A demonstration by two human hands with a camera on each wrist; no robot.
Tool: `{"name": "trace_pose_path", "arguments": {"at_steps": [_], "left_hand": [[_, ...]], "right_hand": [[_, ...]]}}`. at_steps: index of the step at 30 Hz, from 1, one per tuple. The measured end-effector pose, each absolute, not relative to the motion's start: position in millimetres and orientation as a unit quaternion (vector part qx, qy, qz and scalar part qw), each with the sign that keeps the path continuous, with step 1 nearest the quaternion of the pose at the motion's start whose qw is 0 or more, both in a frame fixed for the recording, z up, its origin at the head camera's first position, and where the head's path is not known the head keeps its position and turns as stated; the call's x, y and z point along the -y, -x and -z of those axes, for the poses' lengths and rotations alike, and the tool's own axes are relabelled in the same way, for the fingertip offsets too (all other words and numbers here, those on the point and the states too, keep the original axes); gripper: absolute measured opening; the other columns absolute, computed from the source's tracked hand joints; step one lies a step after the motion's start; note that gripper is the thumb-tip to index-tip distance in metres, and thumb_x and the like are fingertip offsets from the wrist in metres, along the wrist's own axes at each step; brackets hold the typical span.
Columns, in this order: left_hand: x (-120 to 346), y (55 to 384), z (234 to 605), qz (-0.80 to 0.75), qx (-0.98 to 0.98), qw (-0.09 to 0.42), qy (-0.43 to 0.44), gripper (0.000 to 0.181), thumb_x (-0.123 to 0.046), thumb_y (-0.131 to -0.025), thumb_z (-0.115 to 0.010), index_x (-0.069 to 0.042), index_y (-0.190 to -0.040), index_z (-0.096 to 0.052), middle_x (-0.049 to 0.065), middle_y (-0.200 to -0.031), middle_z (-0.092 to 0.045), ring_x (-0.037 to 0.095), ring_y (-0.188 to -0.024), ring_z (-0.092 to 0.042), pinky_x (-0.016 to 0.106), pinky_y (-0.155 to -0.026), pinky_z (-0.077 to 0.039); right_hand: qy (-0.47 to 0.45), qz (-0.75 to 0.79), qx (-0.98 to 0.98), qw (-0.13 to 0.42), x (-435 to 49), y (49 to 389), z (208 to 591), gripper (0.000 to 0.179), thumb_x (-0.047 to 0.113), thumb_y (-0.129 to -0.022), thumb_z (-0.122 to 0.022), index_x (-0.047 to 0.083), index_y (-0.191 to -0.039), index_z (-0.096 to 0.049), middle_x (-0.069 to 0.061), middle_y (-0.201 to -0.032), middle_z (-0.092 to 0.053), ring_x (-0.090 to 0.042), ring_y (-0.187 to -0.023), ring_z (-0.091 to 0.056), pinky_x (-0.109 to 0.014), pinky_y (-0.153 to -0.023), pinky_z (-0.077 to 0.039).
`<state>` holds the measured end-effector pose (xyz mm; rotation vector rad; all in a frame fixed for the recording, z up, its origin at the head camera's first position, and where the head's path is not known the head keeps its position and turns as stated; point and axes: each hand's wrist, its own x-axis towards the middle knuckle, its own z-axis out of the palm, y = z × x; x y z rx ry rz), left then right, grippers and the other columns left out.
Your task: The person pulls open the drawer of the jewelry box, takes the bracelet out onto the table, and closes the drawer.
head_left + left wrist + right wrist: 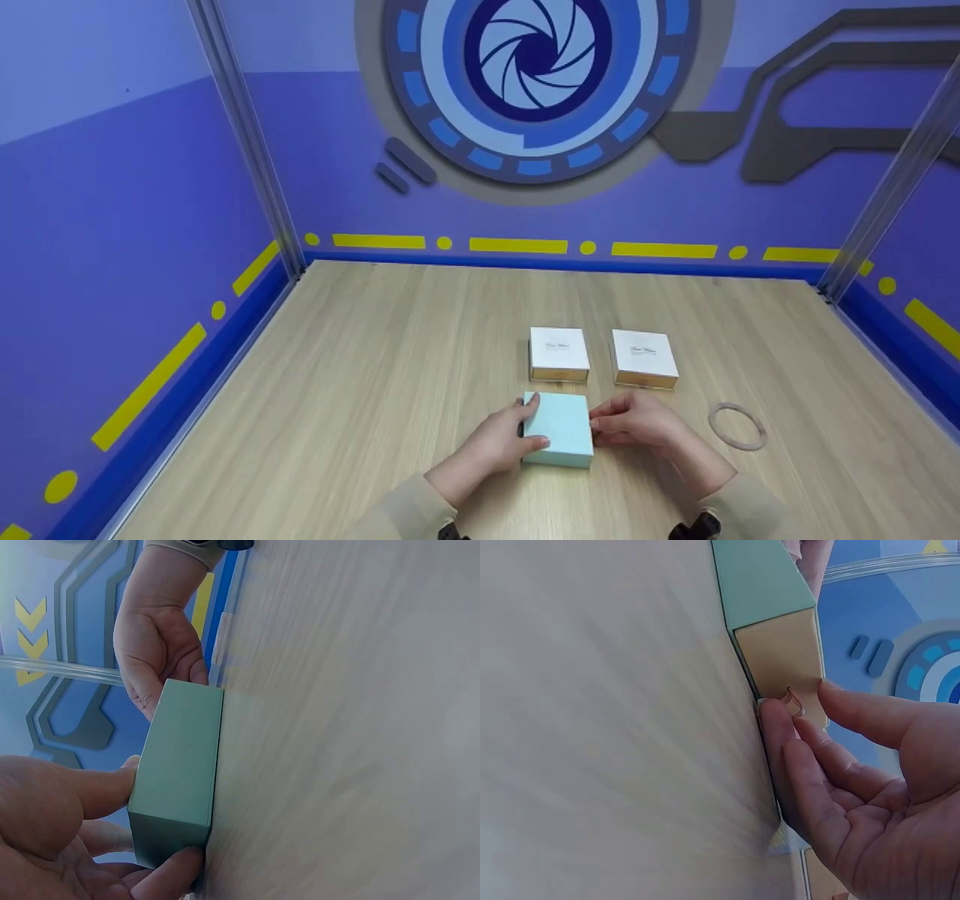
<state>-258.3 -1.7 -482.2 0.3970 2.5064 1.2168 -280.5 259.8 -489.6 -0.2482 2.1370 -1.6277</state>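
A mint green drawer box lies on the wooden table in front of the person. My left hand grips its left end, with the thumb and fingers spread over the edges. At the box's right end is my right hand. The right wrist view shows a cream drawer front inside the green sleeve, with a small ribbon pull loop. Right fingertips lie right at this loop, while the thumb touches the box's upper edge, apart from the ribbon. The drawer front sits about level with the sleeve's end.
Two white boxes with printed lids and gold-coloured sides stand beyond the green one: a left box and a right box. A pale round bangle lies right of the right hand. Blue-purple panels wall the table.
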Motion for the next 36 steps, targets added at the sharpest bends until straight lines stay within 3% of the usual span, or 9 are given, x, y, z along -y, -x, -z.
{"name": "trace_pose_path", "arguments": {"at_steps": [17,24,31,36], "left_hand": [[2.9,259.2,481.0,-0.431,-0.876,0.165,-0.139,0.074,-0.028,-0.096,-0.074,-0.010,-0.159,-0.039,0.027,-0.164,-0.033,0.040,-0.154,-0.033,0.055,-0.125,-0.030],[6.2,261.1,480.0,-0.427,-0.873,0.180,-0.152,0.072,-0.034,-0.100,-0.068,-0.009,-0.160,-0.037,0.026,-0.166,-0.031,0.039,-0.155,-0.031,0.055,-0.126,-0.028],[7.0,261.6,480.0,-0.395,-0.886,0.183,-0.160,0.094,-0.039,-0.087,-0.083,-0.009,-0.161,-0.034,0.027,-0.166,-0.031,0.040,-0.154,-0.034,0.053,-0.125,-0.032],[5.1,260.8,480.5,-0.382,-0.894,0.176,-0.158,0.093,-0.035,-0.086,-0.084,-0.010,-0.161,-0.034,0.028,-0.165,-0.031,0.041,-0.153,-0.035,0.054,-0.124,-0.033]], "right_hand": [[0.091,0.585,-0.773,0.227,-258.2,282.5,488.8,0.036,0.008,-0.097,-0.069,-0.019,-0.121,-0.063,-0.019,-0.109,-0.077,-0.016,-0.092,-0.076,-0.034,-0.085,-0.064],[0.086,0.585,-0.774,0.225,-258.1,282.9,488.7,0.037,0.009,-0.097,-0.070,-0.018,-0.122,-0.063,-0.017,-0.109,-0.077,-0.015,-0.093,-0.076,-0.033,-0.085,-0.064],[0.072,0.590,-0.778,0.201,-258.6,283.7,489.8,0.038,0.010,-0.099,-0.067,-0.018,-0.125,-0.062,-0.015,-0.110,-0.077,-0.015,-0.094,-0.076,-0.031,-0.086,-0.064],[0.052,0.593,-0.788,0.154,-258.7,285.0,491.2,0.039,0.011,-0.103,-0.061,-0.018,-0.129,-0.058,-0.021,-0.116,-0.075,-0.016,-0.098,-0.075,-0.030,-0.087,-0.063]]}}
